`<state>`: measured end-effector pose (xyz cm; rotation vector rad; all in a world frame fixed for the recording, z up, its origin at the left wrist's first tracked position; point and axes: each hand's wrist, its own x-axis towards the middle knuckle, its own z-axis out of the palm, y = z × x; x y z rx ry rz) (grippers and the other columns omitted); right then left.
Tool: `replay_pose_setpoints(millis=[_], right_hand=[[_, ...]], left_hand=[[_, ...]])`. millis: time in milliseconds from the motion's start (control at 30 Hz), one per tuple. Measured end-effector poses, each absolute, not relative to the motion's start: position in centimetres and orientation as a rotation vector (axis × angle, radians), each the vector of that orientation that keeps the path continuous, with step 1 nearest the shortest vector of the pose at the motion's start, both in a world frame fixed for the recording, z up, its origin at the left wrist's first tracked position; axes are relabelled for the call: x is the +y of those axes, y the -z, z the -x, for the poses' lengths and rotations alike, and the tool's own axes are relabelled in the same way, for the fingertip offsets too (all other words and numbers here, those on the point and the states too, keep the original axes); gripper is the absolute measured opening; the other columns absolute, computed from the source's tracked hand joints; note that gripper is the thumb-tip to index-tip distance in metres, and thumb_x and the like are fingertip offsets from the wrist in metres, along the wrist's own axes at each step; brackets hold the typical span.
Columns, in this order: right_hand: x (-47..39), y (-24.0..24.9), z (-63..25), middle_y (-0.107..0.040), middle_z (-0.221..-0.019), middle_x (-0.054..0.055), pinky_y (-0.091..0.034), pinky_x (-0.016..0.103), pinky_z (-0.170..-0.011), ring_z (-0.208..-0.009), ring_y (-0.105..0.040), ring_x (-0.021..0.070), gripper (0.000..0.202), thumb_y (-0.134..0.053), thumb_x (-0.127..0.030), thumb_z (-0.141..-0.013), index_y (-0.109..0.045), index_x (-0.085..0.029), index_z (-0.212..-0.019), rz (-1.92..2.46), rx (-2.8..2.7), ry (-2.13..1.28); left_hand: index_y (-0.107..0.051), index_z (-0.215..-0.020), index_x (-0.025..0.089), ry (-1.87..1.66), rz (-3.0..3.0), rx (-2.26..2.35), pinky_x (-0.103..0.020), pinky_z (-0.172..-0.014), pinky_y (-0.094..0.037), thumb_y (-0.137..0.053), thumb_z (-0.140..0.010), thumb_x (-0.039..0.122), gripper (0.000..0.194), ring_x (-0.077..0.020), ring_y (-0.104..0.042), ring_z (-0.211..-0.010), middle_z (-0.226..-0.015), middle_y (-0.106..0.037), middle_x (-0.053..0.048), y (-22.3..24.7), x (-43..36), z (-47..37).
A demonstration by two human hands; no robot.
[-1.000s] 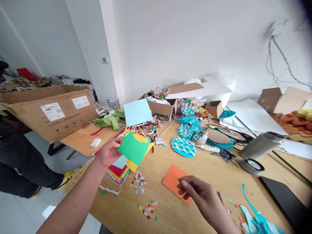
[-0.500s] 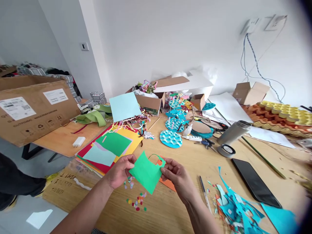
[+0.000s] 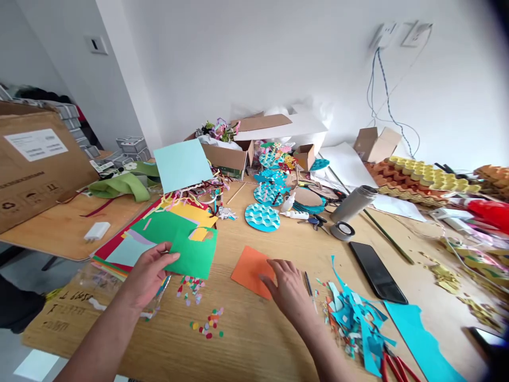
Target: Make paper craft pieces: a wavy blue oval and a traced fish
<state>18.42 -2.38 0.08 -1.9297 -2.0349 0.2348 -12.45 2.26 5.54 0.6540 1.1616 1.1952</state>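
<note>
My left hand (image 3: 149,273) is at the left edge of a green sheet of paper (image 3: 199,257), its thumb lying over the paper and the fingers partly hidden. This sheet has a rounded cut-out near its far edge and overlaps a pile of coloured paper (image 3: 115,246). My right hand (image 3: 288,284) reaches over a square of orange paper (image 3: 248,268) that lies flat on the table. Its fingers are spread and hold nothing; thumb and fingertips are over the right side of the square. Small coloured paper dots (image 3: 209,323) lie between my forearms.
Blue paper scraps (image 3: 358,318), red-handled pliers (image 3: 393,366) and a black phone (image 3: 377,270) lie to the right. Behind are a wavy-patterned blue disc (image 3: 262,217), a glue bottle (image 3: 296,215) and a metal flask (image 3: 353,204). A large carton (image 3: 40,175) stands left.
The green sheet has moved left from between both hands onto the paper pile. My right hand has let go of it and is now over the orange square. The view has turned right.
</note>
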Motion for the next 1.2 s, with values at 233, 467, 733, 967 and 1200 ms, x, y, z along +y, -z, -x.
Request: replay_pose_setpoints(millis=[233, 467, 733, 967, 1200], right_hand=[[-2.4, 1.4, -18.6, -0.045, -0.142, 0.009, -0.017, 0.060, -0.109, -0.137, -0.028, 0.0335, 0.048, -0.057, -0.030, -0.085, -0.051, -0.022, -0.132, 2.088, -2.221, -0.313], [-2.6, 1.8, -20.6, -0.046, -0.142, 0.006, -0.027, 0.059, -0.107, -0.136, -0.030, 0.0328, 0.044, -0.056, -0.022, -0.082, -0.058, -0.027, -0.126, 1.972, -2.276, -0.316], [-1.7, 2.3, -20.8, -0.063, -0.121, 0.009, -0.050, 0.050, -0.089, -0.122, -0.049, 0.0315, 0.035, -0.049, -0.043, -0.088, -0.064, -0.024, -0.113, 1.556, -2.143, -0.169], [-1.2, 1.9, -19.7, -0.068, -0.110, 0.007, -0.055, 0.046, -0.083, -0.113, -0.056, 0.0291, 0.033, -0.049, -0.047, -0.088, -0.068, -0.025, -0.105, 1.440, -2.095, -0.148], [-1.0, 0.6, -17.9, -0.069, -0.109, 0.006, -0.054, 0.044, -0.087, -0.114, -0.056, 0.0269, 0.031, -0.049, -0.046, -0.089, -0.068, -0.026, -0.103, 1.411, -2.079, -0.288]], left_hand=[[-0.064, -0.077, 0.018, -1.338, -0.621, 1.134, -0.023, -0.054, -0.056, -0.082, -0.048, 0.012, 0.035, -0.0151, -0.066, -0.062, -0.070, -0.069, 0.003, -6.2, 2.3, 14.1], [-0.061, -0.076, 0.017, -1.432, -0.660, 1.197, -0.027, -0.050, -0.057, -0.082, -0.050, 0.019, 0.033, -0.0162, -0.065, -0.063, -0.075, -0.071, 0.001, -7.1, 2.4, 15.8], [-0.059, -0.081, 0.016, -1.414, -0.722, 1.189, -0.029, -0.049, -0.057, -0.080, -0.057, 0.025, 0.034, -0.0153, -0.063, -0.062, -0.075, -0.068, 0.000, -7.0, 1.5, 17.0], [-0.054, -0.069, 0.017, -1.187, -0.802, 1.293, -0.027, -0.047, -0.055, -0.079, -0.061, 0.031, 0.030, -0.0116, -0.056, -0.056, -0.062, -0.058, 0.004, -4.9, 0.2, 19.3], [-0.054, -0.070, 0.017, -1.187, -0.782, 1.284, -0.027, -0.048, -0.054, -0.078, -0.062, 0.033, 0.029, -0.0129, -0.058, -0.057, -0.063, -0.059, 0.004, -4.4, -0.4, 19.3]])
